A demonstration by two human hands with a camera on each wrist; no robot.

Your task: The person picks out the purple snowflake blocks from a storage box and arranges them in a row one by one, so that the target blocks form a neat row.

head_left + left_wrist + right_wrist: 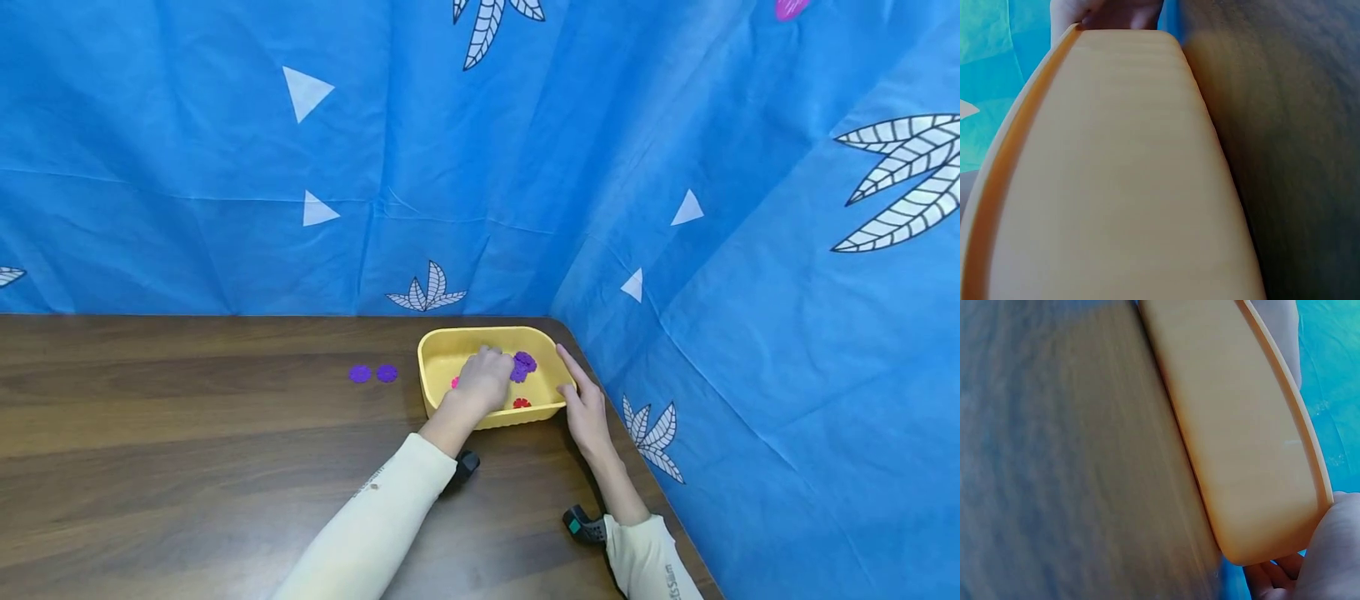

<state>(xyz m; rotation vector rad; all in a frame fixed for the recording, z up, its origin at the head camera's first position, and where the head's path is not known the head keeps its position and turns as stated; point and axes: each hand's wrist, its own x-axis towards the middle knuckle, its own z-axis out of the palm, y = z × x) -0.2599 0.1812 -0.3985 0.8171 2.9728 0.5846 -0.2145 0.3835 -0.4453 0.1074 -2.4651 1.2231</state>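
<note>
A yellow plastic bin point(442, 340) stands on the table with several notched plastic discs inside: purple discs point(524, 362), a red disc point(522, 403) and a pink disc point(454, 382). My left hand point(486, 379) reaches down into the bin, knuckles up, beside the purple discs. Its fingertips are hidden, so I cannot tell whether they hold a disc. With my right hand point(588, 410) I grip the bin's right end, thumb at the near rim and fingers along the outer wall. The right wrist view shows that hand point(1329, 556) around the bin's end point(1254, 540).
Two purple discs point(373, 374) lie on the brown wooden table point(187, 467) left of the bin. A blue patterned curtain point(225, 167) hangs behind and along the right side. The table's right edge runs close by the right forearm. Black wrist devices point(585, 526) sit under the wrists.
</note>
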